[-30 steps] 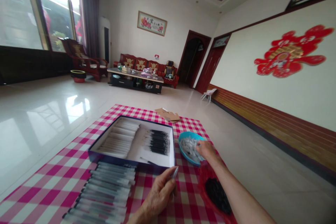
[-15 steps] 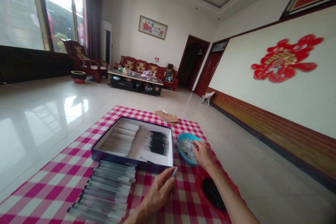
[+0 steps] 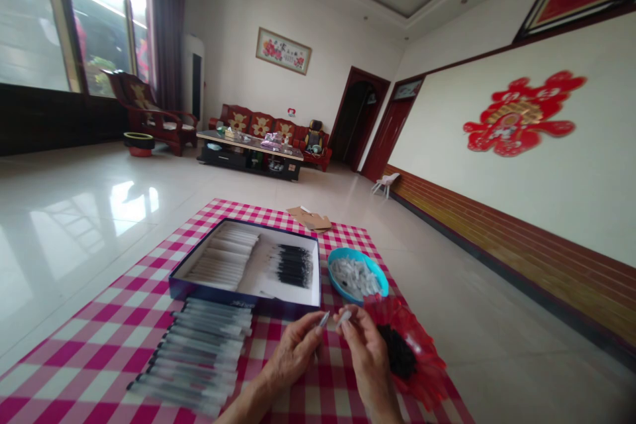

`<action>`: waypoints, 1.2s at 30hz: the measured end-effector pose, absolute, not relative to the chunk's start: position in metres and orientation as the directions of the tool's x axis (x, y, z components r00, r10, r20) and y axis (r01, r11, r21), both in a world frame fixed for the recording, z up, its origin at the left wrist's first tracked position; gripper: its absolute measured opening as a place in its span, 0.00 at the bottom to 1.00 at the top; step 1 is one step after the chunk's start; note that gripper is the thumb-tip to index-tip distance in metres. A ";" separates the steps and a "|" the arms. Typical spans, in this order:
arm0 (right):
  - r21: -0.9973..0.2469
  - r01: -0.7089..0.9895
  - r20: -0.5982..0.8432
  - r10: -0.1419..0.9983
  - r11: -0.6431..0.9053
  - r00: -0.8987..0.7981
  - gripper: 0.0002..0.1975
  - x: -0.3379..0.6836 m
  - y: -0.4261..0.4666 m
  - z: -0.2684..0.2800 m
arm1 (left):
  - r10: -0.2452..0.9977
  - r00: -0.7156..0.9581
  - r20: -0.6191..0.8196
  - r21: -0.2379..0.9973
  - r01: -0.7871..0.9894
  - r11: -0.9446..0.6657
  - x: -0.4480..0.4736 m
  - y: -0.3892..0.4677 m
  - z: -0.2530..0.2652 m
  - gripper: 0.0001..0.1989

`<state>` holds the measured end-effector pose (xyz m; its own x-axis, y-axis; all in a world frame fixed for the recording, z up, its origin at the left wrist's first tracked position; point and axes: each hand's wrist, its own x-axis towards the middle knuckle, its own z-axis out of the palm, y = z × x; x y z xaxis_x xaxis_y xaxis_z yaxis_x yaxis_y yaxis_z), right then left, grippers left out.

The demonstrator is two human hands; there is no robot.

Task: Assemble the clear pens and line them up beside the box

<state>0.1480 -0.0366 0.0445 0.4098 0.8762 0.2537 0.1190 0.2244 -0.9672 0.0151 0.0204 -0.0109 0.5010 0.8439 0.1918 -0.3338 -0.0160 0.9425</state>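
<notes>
Checked tablecloth (image 3: 99,344), glossy floor (image 3: 64,175) beyond; right hand (image 3: 366,348) pinches pale piece (image 3: 344,318).

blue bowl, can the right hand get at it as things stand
Probably yes: the blue bowl sits open just beyond the right hand, with nothing seen between them, though that hand pinches a small pale piece.

Qty: 2 hands (image 3: 297,348), 2 bowls (image 3: 336,286), 1 bx (image 3: 261,273).
</notes>
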 end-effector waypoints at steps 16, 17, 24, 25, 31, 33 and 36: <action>-0.944 -0.227 0.068 0.816 0.238 0.574 0.23 0.128 -0.033 0.017 | 0.798 0.566 0.206 0.938 -0.346 0.002 0.011 0.014 0.001 0.26; -0.947 -0.217 0.068 0.811 0.235 0.580 0.23 0.128 -0.032 0.016 | 0.791 0.574 0.213 0.939 -0.343 -0.005 0.011 0.014 0.001 0.26; -0.948 -0.236 0.049 0.830 0.214 0.556 0.23 0.131 -0.029 0.008 | 0.748 0.613 0.254 0.943 -0.330 -0.049 0.012 0.014 -0.005 0.26; -0.944 -0.250 0.044 0.835 0.214 0.549 0.23 0.131 -0.029 0.007 | 0.746 0.614 0.257 0.941 -0.336 -0.046 0.012 0.014 -0.005 0.25; -0.951 -0.247 0.036 0.858 0.187 0.512 0.23 0.134 -0.029 0.008 | 0.735 0.631 0.249 0.934 -0.357 -0.010 0.013 0.016 -0.006 0.25; -0.958 -0.231 0.034 0.869 0.169 0.494 0.23 0.134 -0.030 0.008 | 0.741 0.633 0.224 0.937 -0.348 0.014 0.012 0.016 -0.003 0.25; -0.969 -0.179 0.062 0.870 0.169 0.490 0.23 0.133 -0.030 0.009 | 0.726 0.674 0.140 0.947 -0.305 0.100 0.008 0.015 0.006 0.24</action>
